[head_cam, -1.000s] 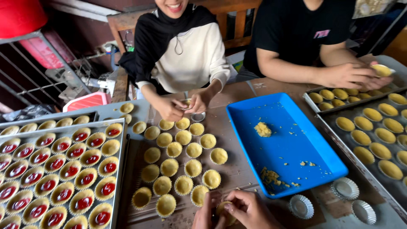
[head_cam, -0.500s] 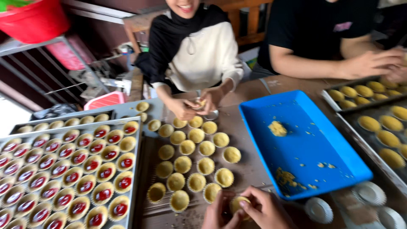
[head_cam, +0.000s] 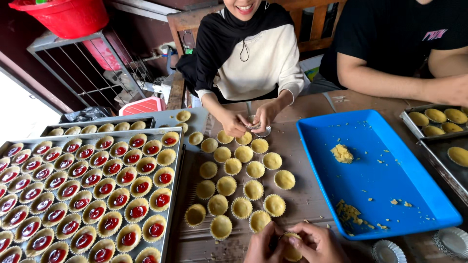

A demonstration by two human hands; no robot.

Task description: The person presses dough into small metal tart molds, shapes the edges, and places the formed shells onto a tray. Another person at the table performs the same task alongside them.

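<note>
- The big baking tray (head_cam: 171, 204) on my left is full of little tarts with red jam.
- The blue tray (head_cam: 390, 160) on my right has dough crumbs in it.
- Rows of plain tart shells (head_cam: 233, 186) sit on the table between them.
- My left hand (head_cam: 263, 246) and right hand (head_cam: 317, 243) are close together at the table's near edge.
- My fingers pinch one small tart shell (head_cam: 291, 247). I think it is soft and crumbly, so I hold its sides gently.

No packages, labels, signs or screens in view. Nearest item of the kind: a small pinkish printed mark (head_cam: 435, 34) on the chest of the black shirt (head_cam: 390, 34) worn by the person seated at upper right.
</note>
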